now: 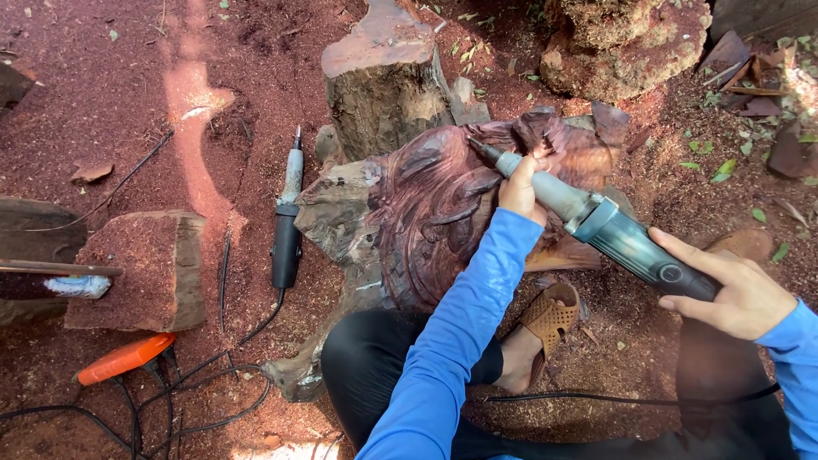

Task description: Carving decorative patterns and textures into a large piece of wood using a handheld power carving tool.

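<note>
Grey-teal die grinder [609,228], long & slim, tilted w/ bit end up-left, touching carving. Dark reddish wood carving [434,204], swirled relief, lies on sawdust ground by stump.

**One head camera, looking down**

We have a single view, worn on the head and tilted steeply down over our own lap. It sits close: the carving [443,204] fills the centre, the stump [383,81] stands at 12 o'clock, sawdust ground [111,102] runs to 10 o'clock. No second view shares it.
</note>
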